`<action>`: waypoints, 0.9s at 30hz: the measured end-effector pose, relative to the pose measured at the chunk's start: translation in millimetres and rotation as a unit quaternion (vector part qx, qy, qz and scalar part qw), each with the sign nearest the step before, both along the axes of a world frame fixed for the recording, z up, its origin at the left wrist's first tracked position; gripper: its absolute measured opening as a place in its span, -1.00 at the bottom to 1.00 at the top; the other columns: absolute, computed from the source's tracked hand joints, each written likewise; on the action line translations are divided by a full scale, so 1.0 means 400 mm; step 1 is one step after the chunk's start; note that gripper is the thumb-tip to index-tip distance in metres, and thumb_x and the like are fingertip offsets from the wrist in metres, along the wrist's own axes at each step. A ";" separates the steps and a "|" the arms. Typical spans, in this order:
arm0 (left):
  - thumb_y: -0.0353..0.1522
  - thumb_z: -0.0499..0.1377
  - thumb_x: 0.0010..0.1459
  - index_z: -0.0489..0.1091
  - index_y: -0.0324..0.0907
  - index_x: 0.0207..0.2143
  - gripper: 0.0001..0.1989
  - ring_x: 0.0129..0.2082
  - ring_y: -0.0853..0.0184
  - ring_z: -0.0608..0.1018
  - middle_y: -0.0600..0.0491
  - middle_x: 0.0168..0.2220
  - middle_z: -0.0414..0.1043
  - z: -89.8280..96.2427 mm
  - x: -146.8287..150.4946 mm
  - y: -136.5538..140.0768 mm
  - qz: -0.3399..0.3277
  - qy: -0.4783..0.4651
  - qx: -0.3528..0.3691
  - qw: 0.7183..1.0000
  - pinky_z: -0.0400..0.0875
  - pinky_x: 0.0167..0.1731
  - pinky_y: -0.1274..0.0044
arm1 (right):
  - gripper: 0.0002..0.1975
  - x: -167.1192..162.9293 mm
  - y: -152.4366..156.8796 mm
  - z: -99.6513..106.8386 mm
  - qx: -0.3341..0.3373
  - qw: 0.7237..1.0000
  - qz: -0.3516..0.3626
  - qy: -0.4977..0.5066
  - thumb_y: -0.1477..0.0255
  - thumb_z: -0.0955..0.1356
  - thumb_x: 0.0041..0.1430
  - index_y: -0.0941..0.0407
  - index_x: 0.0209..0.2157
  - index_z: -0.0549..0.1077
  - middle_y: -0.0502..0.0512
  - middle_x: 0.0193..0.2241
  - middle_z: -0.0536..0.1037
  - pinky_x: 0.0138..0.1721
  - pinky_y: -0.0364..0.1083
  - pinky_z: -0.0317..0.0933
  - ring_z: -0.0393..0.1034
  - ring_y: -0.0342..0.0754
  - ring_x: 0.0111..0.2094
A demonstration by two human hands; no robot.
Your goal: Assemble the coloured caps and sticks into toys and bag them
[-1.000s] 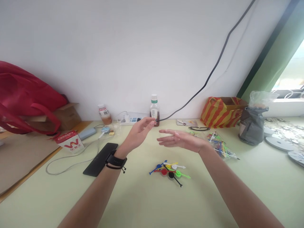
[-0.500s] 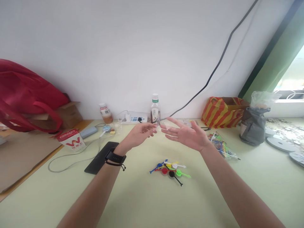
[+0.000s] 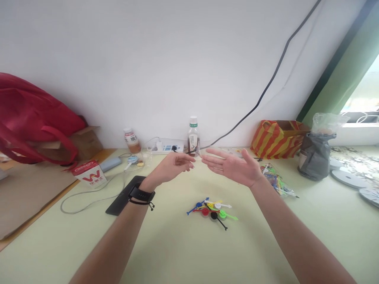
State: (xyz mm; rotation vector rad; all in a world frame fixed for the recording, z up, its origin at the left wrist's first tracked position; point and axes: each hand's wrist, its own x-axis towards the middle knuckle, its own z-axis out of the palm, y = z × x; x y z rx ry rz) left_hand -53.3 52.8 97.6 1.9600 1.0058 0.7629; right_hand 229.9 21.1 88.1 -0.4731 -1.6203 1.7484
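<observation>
Left hand (image 3: pixel 171 167): fingers half curled, can't tell if I'm gripping anything.
Right hand (image 3: pixel 235 167): fingers extended, palm showing, released.
Clear film (image 3: pixel 198 150): thin, see-through, between my fingertips; contact unclear.
Arrow spinners (image 3: pixel 213 215): coloured discs with arrow-tipped arms, overlapping on the tabletop (image 3: pixel 183 252), nearer me than both hands.
Bagged parts (image 3: pixel 276 183): multicoloured, right of my right hand.
Bottle (image 3: pixel 193 136): upright beyond my fingertips, partly behind the film.
</observation>
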 end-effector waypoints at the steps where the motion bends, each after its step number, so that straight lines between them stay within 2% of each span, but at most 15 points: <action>1: -0.21 0.28 0.19 0.58 -0.15 -0.05 -0.67 -0.18 0.19 0.67 -0.06 -0.19 0.67 0.001 0.004 -0.003 -0.004 0.004 0.003 1.000 0.56 -0.11 0.36 | 0.05 -0.001 0.000 0.000 0.003 1.000 0.009 0.007 -0.35 0.18 0.05 0.02 0.40 0.13 0.20 0.43 0.15 0.40 0.16 -0.09 -0.06 0.20 0.46; 3: -0.20 0.27 0.20 0.59 -0.14 -0.05 -0.68 -0.16 0.17 0.67 -0.06 -0.19 0.67 0.004 0.013 -0.009 -0.009 0.016 0.011 1.000 0.55 -0.09 0.35 | 0.04 -0.002 -0.002 0.000 0.006 0.999 0.033 0.026 -0.33 0.22 0.04 0.03 0.38 0.16 0.20 0.43 0.14 0.40 0.15 -0.11 -0.07 0.20 0.46; 6: -0.19 0.25 0.21 0.59 -0.14 -0.06 -0.68 -0.15 0.17 0.67 -0.05 -0.19 0.67 0.007 0.019 -0.015 -0.015 0.031 0.023 0.999 0.54 -0.09 0.36 | 0.08 -0.004 -0.004 0.001 0.009 0.998 0.056 0.040 -0.35 0.24 0.00 -0.01 0.41 0.10 0.21 0.42 0.17 0.39 0.20 -0.11 -0.07 0.21 0.46; 12: -0.11 0.24 0.24 0.56 -0.13 -0.14 -0.69 -0.19 0.18 0.65 -0.02 -0.24 0.64 0.020 0.006 -0.014 -0.001 0.063 0.042 0.997 0.53 -0.16 0.39 | 0.11 -0.004 -0.006 0.003 0.002 0.999 0.043 0.029 -0.37 0.22 0.00 -0.06 0.44 0.01 0.20 0.40 0.22 0.37 0.23 -0.09 -0.04 0.20 0.45; 14: -0.10 0.23 0.26 0.53 -0.11 -0.05 -0.66 -0.15 0.17 0.64 -0.03 -0.14 0.63 0.028 0.010 -0.024 0.015 0.071 0.087 0.994 0.53 -0.14 0.38 | 0.03 -0.006 -0.003 0.000 -0.019 0.999 0.035 0.028 -0.35 0.20 0.06 -0.06 0.42 0.07 0.18 0.39 0.24 0.37 0.22 -0.08 -0.01 0.19 0.44; 16: -0.10 0.24 0.25 0.44 -0.05 0.12 -0.56 0.00 0.13 0.59 -0.05 0.08 0.54 0.034 0.024 -0.042 0.034 0.069 0.167 0.983 0.50 -0.01 0.32 | -0.07 -0.013 0.002 -0.007 -0.052 0.997 0.037 0.039 -0.30 0.18 0.15 -0.04 0.38 0.17 0.18 0.38 0.26 0.37 0.22 -0.07 0.02 0.19 0.43; 19: -0.11 0.32 0.18 0.22 -0.02 0.33 -0.28 0.32 -0.01 0.32 -0.09 0.31 0.30 0.032 0.061 -0.076 0.009 0.103 0.293 0.950 0.24 0.29 0.18 | -0.14 -0.034 0.007 -0.021 -0.114 0.991 0.039 0.059 -0.28 0.11 0.22 0.00 0.28 0.34 0.19 0.35 0.31 0.35 0.22 -0.02 0.08 0.20 0.40; 23: -0.17 0.46 -0.02 -0.02 -0.02 0.45 0.08 0.43 -0.18 0.04 -0.13 0.42 0.09 0.006 0.110 -0.109 -0.045 0.182 0.380 0.906 0.03 0.36 0.01 | -0.14 -0.076 0.007 -0.035 -0.181 0.980 0.027 0.077 -0.31 0.06 0.23 0.07 0.05 0.51 0.26 0.22 0.46 0.30 0.22 0.09 0.24 0.22 0.30; 25: -0.24 0.46 -0.04 -0.08 -0.03 0.46 0.13 0.41 -0.18 0.07 -0.14 0.40 0.10 -0.009 0.126 -0.114 -0.058 0.204 0.398 0.893 0.01 0.36 0.01 | -0.19 -0.092 0.004 -0.038 -0.206 0.975 0.025 0.082 -0.29 0.09 0.24 0.09 -0.05 0.54 0.25 0.14 0.52 0.26 0.20 0.15 0.33 0.20 0.22; 27: -0.31 0.42 -0.02 -0.08 -0.04 0.46 0.09 0.36 -0.15 0.17 -0.16 0.34 0.18 -0.022 0.134 -0.113 -0.064 0.214 0.407 0.886 0.02 0.36 0.04 | -0.32 -0.102 0.002 -0.040 -0.215 0.973 0.025 0.085 -0.20 0.16 0.31 0.08 -0.08 0.54 0.21 0.08 0.56 0.24 0.15 0.19 0.39 0.15 0.15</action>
